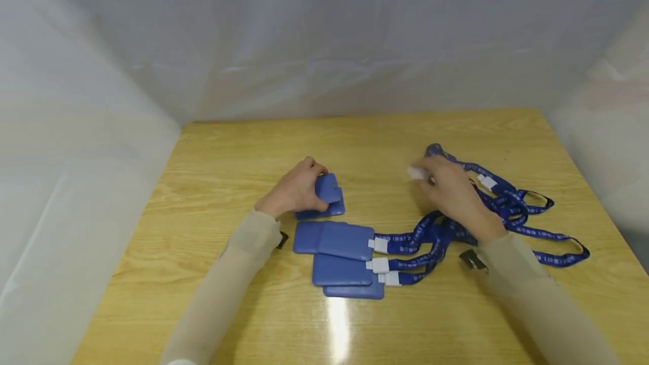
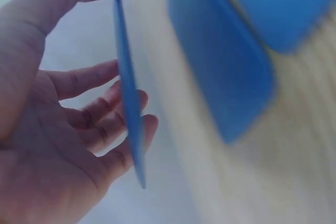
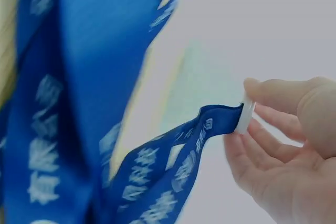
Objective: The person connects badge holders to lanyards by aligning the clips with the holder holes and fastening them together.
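Note:
My left hand (image 1: 300,189) grips a blue badge holder (image 1: 326,187) by its edges, thumb on one side and fingers on the other. In the left wrist view this badge holder (image 2: 128,90) appears edge-on, a thin blue strip. Another blue badge holder (image 1: 338,208) lies on the table just beneath it. To the right, my right hand (image 1: 453,187) pinches the white plastic clip (image 1: 418,173) at the end of a blue lanyard. White lettering runs along that lanyard (image 3: 194,156), whose strap trails away from the clip in the right wrist view.
Several blue badge holders (image 1: 342,269) overlap nearer the front, joined by white clips (image 1: 377,265) to blue lanyards (image 1: 405,263). More lanyards (image 1: 512,207) lie tangled under and beyond the right forearm. The wooden table (image 1: 228,162) is bordered by pale sheeting (image 1: 324,66).

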The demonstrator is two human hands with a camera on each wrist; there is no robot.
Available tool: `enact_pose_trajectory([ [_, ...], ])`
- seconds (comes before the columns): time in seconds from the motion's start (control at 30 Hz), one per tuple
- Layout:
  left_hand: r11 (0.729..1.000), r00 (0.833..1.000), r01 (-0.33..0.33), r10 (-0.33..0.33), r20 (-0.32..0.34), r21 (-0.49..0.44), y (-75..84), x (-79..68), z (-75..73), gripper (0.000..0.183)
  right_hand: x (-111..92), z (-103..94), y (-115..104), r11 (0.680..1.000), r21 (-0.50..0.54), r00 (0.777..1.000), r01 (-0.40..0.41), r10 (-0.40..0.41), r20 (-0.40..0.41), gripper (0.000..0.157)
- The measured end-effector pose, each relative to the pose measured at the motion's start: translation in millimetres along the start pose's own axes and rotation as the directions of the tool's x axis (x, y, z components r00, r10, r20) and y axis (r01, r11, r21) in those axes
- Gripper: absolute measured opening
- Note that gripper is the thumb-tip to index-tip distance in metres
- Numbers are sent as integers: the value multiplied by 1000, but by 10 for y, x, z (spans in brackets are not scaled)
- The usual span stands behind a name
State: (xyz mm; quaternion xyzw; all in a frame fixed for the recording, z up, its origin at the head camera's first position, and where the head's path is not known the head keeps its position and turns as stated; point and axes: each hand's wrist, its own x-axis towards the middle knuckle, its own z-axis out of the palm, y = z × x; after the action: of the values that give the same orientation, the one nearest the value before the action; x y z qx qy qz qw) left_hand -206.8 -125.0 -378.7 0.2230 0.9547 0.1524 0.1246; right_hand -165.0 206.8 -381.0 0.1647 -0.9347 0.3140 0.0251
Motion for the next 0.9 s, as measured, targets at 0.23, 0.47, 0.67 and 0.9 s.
enact_pose_trajectory([
  [0.23, 989, 982, -145, 147, -116, 29, 371, -107, -214, 79, -95, -50, -257, 992, 49, 992, 116, -113, -65, 32],
  [0.47, 942, 917, -321, 336, -214, 101, 695, -242, -346, 68, -148, -46, -435, 952, 74, 950, 296, -286, -124, 28],
  [0.67, 894, 852, -421, 448, -271, 153, 796, -313, -374, 64, -186, -35, -547, 934, 89, 932, 347, -332, -146, 30],
  [0.9, 873, 820, -463, 487, -301, 152, 827, -341, -348, 61, -220, -33, -591, 927, 108, 928, 359, -343, -142, 33],
])
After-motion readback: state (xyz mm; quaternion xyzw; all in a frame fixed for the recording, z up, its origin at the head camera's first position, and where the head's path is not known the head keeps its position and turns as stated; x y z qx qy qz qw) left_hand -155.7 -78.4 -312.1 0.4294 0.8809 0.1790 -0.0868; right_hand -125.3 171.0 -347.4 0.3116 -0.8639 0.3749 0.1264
